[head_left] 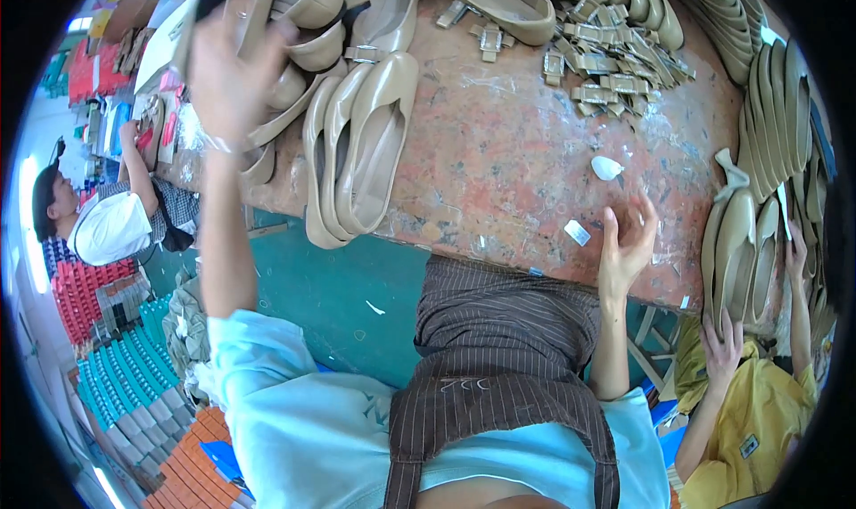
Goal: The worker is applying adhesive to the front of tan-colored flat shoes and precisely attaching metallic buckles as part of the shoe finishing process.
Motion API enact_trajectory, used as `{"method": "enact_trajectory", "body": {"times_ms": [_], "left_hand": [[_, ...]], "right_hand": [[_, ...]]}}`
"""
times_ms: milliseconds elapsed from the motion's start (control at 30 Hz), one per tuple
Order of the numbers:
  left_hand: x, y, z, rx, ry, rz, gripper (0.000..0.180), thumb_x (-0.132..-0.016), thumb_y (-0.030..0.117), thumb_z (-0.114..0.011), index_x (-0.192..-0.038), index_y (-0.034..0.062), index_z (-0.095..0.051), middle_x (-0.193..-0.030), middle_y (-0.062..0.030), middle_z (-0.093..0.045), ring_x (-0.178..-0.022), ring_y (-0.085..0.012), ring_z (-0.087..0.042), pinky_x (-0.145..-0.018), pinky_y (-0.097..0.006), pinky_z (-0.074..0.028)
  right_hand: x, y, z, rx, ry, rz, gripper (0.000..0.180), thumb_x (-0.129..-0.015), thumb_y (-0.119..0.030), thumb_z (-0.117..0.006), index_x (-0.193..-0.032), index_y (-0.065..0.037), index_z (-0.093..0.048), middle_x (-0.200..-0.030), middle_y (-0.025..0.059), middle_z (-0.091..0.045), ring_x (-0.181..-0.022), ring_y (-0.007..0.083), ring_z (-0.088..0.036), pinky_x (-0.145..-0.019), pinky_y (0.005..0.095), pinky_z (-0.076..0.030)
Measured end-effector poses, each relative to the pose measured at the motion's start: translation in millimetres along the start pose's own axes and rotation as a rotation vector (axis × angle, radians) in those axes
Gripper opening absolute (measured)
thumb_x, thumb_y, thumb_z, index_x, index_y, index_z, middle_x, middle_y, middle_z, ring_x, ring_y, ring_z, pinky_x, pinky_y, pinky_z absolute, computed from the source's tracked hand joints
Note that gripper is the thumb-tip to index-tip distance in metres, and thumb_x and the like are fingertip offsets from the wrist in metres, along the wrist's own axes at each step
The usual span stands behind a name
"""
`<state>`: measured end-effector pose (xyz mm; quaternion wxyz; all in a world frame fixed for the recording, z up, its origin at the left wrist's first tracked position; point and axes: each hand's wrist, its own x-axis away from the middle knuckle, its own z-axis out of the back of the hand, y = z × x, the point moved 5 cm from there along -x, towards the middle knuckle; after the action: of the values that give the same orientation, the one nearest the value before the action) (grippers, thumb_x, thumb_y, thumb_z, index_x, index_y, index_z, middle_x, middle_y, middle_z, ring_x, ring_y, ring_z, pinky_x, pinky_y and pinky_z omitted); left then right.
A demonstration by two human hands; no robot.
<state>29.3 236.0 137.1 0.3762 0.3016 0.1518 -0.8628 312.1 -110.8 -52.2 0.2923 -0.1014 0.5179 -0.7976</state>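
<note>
My left hand (pixel 234 86), smeared by motion, is raised at the upper left in front of beige flat shoes (pixel 312 41); its fingers are too blurred to read. Close to it, several glossy beige shoes (pixel 370 143) stand side by side at the table's near edge. My right hand (pixel 629 242) hovers by the near edge of the table with fingers apart and loosely curled, holding nothing. A small white lump (pixel 607 168) lies just beyond its fingertips, and a small white label (pixel 577 233) lies left of it.
Beige bows with buckles (pixel 615 63) are heaped at the back of the stained table (pixel 481 170). Stacked beige shoes (pixel 776 126) line the right side. There a co-worker in yellow (pixel 758 420) touches shoes; another person (pixel 111 219) works at far left near coloured crates (pixel 129 357).
</note>
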Motion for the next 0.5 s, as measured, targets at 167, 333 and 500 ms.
{"method": "enact_trajectory", "body": {"times_ms": [167, 333, 500], "left_hand": [[121, 57, -25, -0.244, -0.653, 0.2, 0.042, -0.078, 0.028, -0.067, -0.116, 0.0103, -0.062, -0.083, -0.0142, -0.064, -0.08, -0.0341, -0.065, -0.067, -0.043, -0.051], [111, 78, -6, 0.101, -0.404, 0.086, 0.034, -0.081, 0.003, -0.059, -0.114, 0.0062, -0.064, -0.076, -0.0144, -0.059, -0.066, -0.0286, -0.062, -0.057, -0.036, -0.049], [151, 140, 1, 0.802, -0.436, 0.417, 0.026, -0.082, 0.001, -0.06, -0.107, -0.0008, -0.065, -0.072, -0.0116, -0.058, -0.061, -0.0133, -0.052, -0.057, -0.027, -0.043]], "right_hand": [[-25, -6, -25, -0.142, -0.11, 0.083, 0.053, -0.078, -0.005, -0.073, -0.124, 0.001, -0.049, -0.117, 0.0124, -0.053, -0.107, 0.0221, -0.058, -0.087, 0.0317, -0.05], [-34, 1, -35, 0.011, -0.127, 0.103, 0.045, -0.075, -0.013, -0.076, -0.115, -0.003, -0.058, -0.105, 0.0102, -0.059, -0.094, 0.0226, -0.06, -0.083, 0.0323, -0.048], [-42, 6, -33, 0.074, -0.12, 0.137, 0.029, -0.077, -0.012, -0.074, -0.102, -0.002, -0.063, -0.096, 0.0086, -0.065, -0.091, 0.0213, -0.06, -0.083, 0.0318, -0.047]]}}
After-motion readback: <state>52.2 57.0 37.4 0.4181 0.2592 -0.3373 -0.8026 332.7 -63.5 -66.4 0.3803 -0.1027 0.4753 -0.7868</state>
